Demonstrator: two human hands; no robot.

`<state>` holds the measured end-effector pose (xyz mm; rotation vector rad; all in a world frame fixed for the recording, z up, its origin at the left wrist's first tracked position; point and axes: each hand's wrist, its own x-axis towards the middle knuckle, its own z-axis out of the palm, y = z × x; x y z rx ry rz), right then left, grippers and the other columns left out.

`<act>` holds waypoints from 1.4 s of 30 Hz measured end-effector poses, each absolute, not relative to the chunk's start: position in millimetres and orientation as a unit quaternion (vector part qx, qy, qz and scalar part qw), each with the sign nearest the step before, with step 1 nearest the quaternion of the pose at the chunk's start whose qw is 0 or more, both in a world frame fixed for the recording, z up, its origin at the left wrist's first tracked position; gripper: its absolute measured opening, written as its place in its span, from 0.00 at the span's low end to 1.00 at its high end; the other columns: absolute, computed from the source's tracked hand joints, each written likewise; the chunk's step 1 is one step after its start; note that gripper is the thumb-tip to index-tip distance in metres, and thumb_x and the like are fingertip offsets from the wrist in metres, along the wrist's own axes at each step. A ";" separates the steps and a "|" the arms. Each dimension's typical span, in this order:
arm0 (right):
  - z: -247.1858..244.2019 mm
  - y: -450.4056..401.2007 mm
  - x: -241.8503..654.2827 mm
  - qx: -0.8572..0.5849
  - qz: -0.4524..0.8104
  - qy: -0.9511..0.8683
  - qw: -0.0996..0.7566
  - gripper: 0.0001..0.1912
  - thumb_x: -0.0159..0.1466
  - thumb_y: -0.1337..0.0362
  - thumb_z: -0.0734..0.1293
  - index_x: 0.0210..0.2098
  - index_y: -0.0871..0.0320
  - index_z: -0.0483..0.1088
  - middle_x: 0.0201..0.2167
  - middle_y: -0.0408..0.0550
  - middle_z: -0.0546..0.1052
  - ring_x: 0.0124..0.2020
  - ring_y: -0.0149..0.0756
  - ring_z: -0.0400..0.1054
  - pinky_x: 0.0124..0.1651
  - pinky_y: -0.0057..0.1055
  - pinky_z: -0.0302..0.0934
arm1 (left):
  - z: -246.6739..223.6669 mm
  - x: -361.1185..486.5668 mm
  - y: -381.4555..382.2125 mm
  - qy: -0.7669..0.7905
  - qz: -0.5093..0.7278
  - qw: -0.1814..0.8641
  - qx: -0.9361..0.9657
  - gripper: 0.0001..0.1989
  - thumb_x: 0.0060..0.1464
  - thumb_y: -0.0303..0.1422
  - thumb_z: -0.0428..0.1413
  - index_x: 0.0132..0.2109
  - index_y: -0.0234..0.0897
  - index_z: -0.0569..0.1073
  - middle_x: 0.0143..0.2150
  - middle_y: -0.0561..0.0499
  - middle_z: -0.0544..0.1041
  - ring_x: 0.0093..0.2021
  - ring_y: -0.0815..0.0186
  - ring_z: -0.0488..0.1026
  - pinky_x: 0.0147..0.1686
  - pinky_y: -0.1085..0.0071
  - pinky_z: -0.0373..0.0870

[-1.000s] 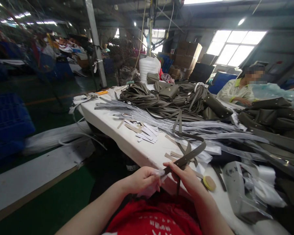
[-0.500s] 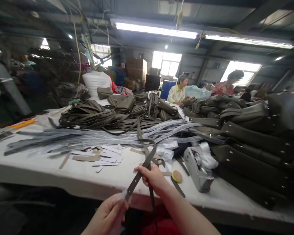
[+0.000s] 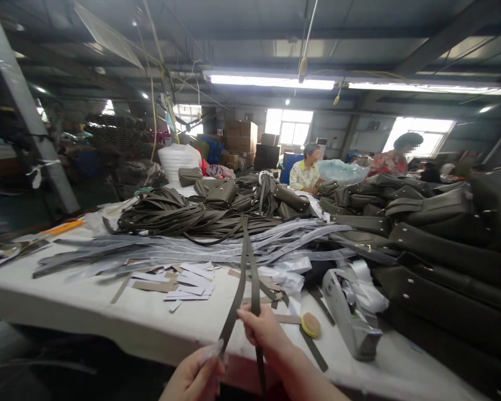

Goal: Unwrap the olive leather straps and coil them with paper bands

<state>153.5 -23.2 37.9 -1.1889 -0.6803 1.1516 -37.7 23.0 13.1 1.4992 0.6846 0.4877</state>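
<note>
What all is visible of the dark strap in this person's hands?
The strap is long, flat, narrow and dark olive, like leather by its look. Its two lengths make a narrow V whose tip lies by a heap of similar straps. The left hand grips one length, with translucent film at the grip; the right hand grips the other, which hangs below.

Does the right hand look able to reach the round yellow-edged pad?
Likely yes: the round pad lies uncovered close beside the right hand, though that hand's hold on the dark strap may hinder it.
</note>
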 end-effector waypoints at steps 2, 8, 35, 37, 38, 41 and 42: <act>29.5 -25.2 139.6 -0.534 0.509 -0.325 0.592 0.27 0.44 0.42 0.75 0.23 0.58 0.64 0.08 0.31 0.58 0.10 0.21 0.46 0.15 0.24 0.40 | 11.8 -34.8 24.2 0.307 0.221 0.659 0.650 0.28 0.49 0.61 0.54 0.28 0.38 0.72 0.25 0.52 0.73 0.24 0.66 0.67 0.27 0.73 0.65; 29.0 -36.8 123.1 -0.509 0.562 -0.388 0.524 0.25 0.49 0.42 0.71 0.23 0.60 0.68 0.13 0.36 0.64 0.13 0.22 0.48 0.17 0.24 0.39 | 16.7 -32.0 20.4 0.308 0.212 0.701 0.608 0.28 0.47 0.59 0.57 0.28 0.36 0.72 0.22 0.52 0.73 0.24 0.66 0.67 0.29 0.73 0.63; 171.0 -46.3 205.7 -0.326 0.370 -0.306 0.814 0.23 0.61 0.47 0.67 0.21 0.58 0.74 0.13 0.37 0.66 0.09 0.21 0.54 0.11 0.18 0.46 | 18.2 -44.3 16.9 0.270 0.127 0.666 0.684 0.25 0.54 0.51 0.55 0.29 0.32 0.80 0.19 0.52 0.71 0.21 0.70 0.63 0.23 0.75 0.59; 177.1 -44.6 204.4 -0.318 0.371 -0.307 0.817 0.23 0.62 0.47 0.65 0.21 0.58 0.74 0.13 0.38 0.65 0.09 0.21 0.54 0.11 0.18 0.45 | 13.6 -44.1 15.5 0.277 0.119 0.670 0.678 0.25 0.53 0.51 0.56 0.29 0.32 0.80 0.17 0.54 0.68 0.19 0.71 0.60 0.21 0.75 0.56; 178.5 -43.7 203.8 -0.315 0.371 -0.306 0.819 0.24 0.63 0.47 0.65 0.21 0.58 0.74 0.13 0.37 0.65 0.09 0.21 0.54 0.11 0.18 0.44 | 12.0 -44.6 15.4 0.274 0.121 0.670 0.679 0.24 0.53 0.51 0.56 0.30 0.32 0.80 0.18 0.54 0.69 0.19 0.71 0.60 0.21 0.75 0.56; 179.1 -40.7 203.0 -0.313 0.358 -0.309 0.823 0.25 0.64 0.46 0.64 0.20 0.58 0.73 0.12 0.37 0.65 0.09 0.21 0.54 0.11 0.19 0.45 | 11.6 -47.3 15.5 0.258 0.122 0.672 0.683 0.24 0.53 0.51 0.56 0.32 0.32 0.81 0.22 0.51 0.75 0.23 0.70 0.66 0.26 0.75 0.61; 178.7 -39.6 202.6 -0.315 0.350 -0.315 0.824 0.25 0.64 0.46 0.63 0.20 0.57 0.73 0.12 0.37 0.65 0.09 0.22 0.54 0.11 0.20 0.46 | 12.9 -48.2 15.4 0.252 0.120 0.675 0.683 0.24 0.54 0.51 0.56 0.32 0.32 0.81 0.24 0.50 0.77 0.25 0.69 0.67 0.28 0.75 0.62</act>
